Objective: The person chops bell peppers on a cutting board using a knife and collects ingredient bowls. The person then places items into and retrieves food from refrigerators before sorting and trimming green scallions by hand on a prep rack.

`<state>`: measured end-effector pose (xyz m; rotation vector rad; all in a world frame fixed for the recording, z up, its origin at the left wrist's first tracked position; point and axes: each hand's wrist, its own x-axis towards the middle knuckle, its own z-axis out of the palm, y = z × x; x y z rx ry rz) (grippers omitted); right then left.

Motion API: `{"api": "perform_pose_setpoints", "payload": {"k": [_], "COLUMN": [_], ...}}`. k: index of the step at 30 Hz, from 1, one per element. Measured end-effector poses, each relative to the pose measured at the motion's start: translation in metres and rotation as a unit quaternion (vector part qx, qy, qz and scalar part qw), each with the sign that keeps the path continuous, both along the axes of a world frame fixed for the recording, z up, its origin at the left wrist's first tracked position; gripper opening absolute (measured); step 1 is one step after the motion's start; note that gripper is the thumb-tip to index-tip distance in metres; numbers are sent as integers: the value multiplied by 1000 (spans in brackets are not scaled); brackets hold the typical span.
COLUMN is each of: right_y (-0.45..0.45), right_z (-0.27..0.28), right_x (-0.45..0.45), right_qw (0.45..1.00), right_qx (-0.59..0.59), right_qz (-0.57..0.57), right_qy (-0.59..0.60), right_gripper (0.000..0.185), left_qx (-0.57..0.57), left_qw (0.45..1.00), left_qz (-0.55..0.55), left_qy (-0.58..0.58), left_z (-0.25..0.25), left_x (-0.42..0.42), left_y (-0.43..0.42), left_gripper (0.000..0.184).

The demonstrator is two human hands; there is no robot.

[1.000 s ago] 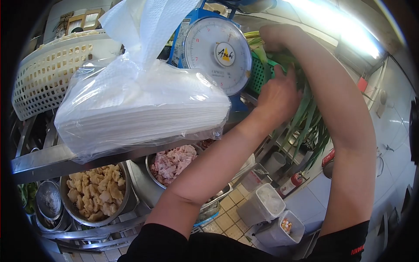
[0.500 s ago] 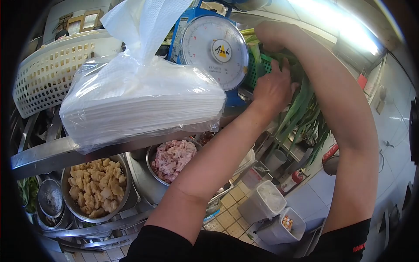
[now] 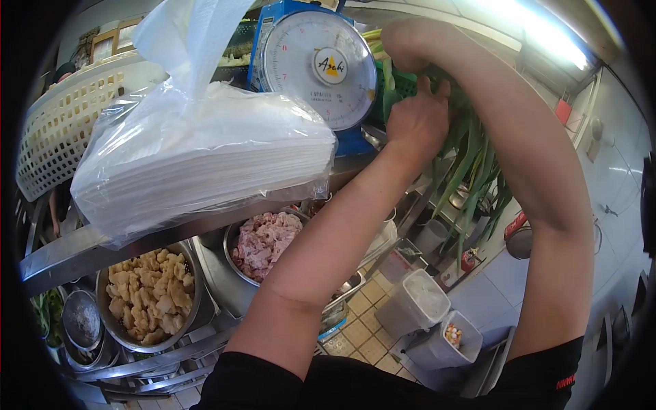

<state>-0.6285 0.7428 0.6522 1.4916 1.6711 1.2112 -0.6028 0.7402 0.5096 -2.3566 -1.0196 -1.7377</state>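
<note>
A bunch of green onions [image 3: 470, 167] lies on the upper shelf in and over a green plastic basket [image 3: 407, 83], its long leaves hanging over the edge. My right hand [image 3: 404, 46] bends around the bunch near the pale stalks, most of its fingers hidden behind the wrist. Just below it, my left hand [image 3: 418, 119] has its fingers curled into the leaves. Left of the hands stands a blue Asahi dial scale [image 3: 320, 72]. A plastic-wrapped stack of paper towels [image 3: 205, 154] sits in front of the scale.
Below the shelf are a bowl of raw meat [image 3: 268, 239] and a bowl of pale yellow chunks [image 3: 150, 294]. A white perforated basket [image 3: 68, 130] stands far left, a person partly visible behind it. Lidless bins [image 3: 417, 301] stand on the tiled floor.
My left hand's fingers, spread before, are now more curled into the leaves. My right hand stays at the stalks. The view has shifted slightly, moving the scale and towels leftward.
</note>
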Motion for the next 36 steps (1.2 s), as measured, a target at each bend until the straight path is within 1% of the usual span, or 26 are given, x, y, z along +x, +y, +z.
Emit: {"api": "perform_pose_setpoints", "payload": {"k": [3, 5, 6, 7, 8, 9, 10, 11, 12, 13, 14, 15, 17, 19, 20, 21, 22, 23, 24, 26, 27, 28, 30, 31, 34, 36], "right_y": [-9, -25, -21, -16, -13, -16, -22, -26, -30, -35, -38, -37, -34, -35, -35, -29, -19, -9, -9, -13, -8, 1, 14, 15, 27, 41], "right_z": [-11, -17, -22, -27, -29, -33, -38, -41, -39, -35, -34, -35, -37, -37, -38, -36, -31, -29, -25, -16, -14, -12, -11, -8, 3, 4], "right_x": [0, -1, 2, 7, 10, 10, 10, 10, 10, 8, 9, 12, 17, 15, 16, 23, 30, 37, 33, 19, 15, 18, 22, 23, 38, 58], "right_qw": [999, 993, 992, 987, 979, 979, 970, 960, 959, 971, 980, 980, 967, 967, 967, 967, 970, 970, 971, 982, 973, 973, 996, 996, 996, 984], "right_qx": [21, 41, 38, 57, 77, 76, 87, 99, 99, 79, 58, 58, 97, 95, 92, 92, 109, 125, 123, 90, 73, 76, 61, 61, 32, 73], "right_qz": [25, 37, 35, 61, 87, 86, 99, 111, 110, 83, 56, 54, 67, 60, 54, 50, 93, 137, 136, 11, -69, -68, 5, 7, -17, 95], "right_qy": [33, 109, 111, 139, 166, 167, 203, 239, 241, 210, 180, 181, 226, 228, 230, 234, 196, 155, 156, 167, 210, 208, 67, 65, 80, 131], "right_gripper": [19, 19, 19, 19, 19, 19, 20, 20, 20, 21, 21, 21, 22, 23, 24, 24, 20, 18, 18, 17, 20, 20, 20, 20, 19, 21], "left_qx": [13, 15, 41, 69, 68, 123, 179, 178, 155, 134, 133, 126, 121, 225, 224, 215, 203, 199, 178, 158, 142, 126, 105, 81, 85, 65], "left_qw": [1000, 999, 999, 997, 997, 991, 978, 979, 985, 989, 989, 990, 991, 970, 970, 973, 975, 976, 981, 985, 987, 989, 991, 994, 995, 997], "left_qz": [23, 33, 32, 31, 30, 53, 76, 75, 70, 65, 63, 58, 52, 72, 69, 79, 90, 88, 75, 63, 64, 67, 62, 56, 40, 36], "left_qy": [-3, -6, 3, 12, 12, -29, -70, -68, -36, -3, -1, 1, 2, -63, -60, -26, 6, 8, 10, 12, 30, 46, 47, 52, 27, 16], "left_z": [-2, -3, -5, -6, -10, -13, -16, -17, -16, -15, -15, -14, -15, -19, -20, -19, -18, -18, -16, -14, -14, -12, -7, -6, -3, -2], "left_x": [4, 5, 7, 9, 11, 12, 14, 15, 13, 11, 12, 14, 18, 18, 19, 19, 19, 19, 18, 16, 15, 14, 13, 13, 12, 11], "left_y": [4, 9, 13, 17, 20, 20, 20, 21, 19, 17, 17, 19, 23, 23, 24, 25, 25, 23, 22, 19, 17, 17, 16, 15, 11, 8], "left_gripper": [38, 34, 28, 24, 24, 21, 19, 19, 19, 18, 18, 18, 17, 17, 17, 18, 18, 18, 20, 21, 22, 23, 23, 24, 23, 25]}}
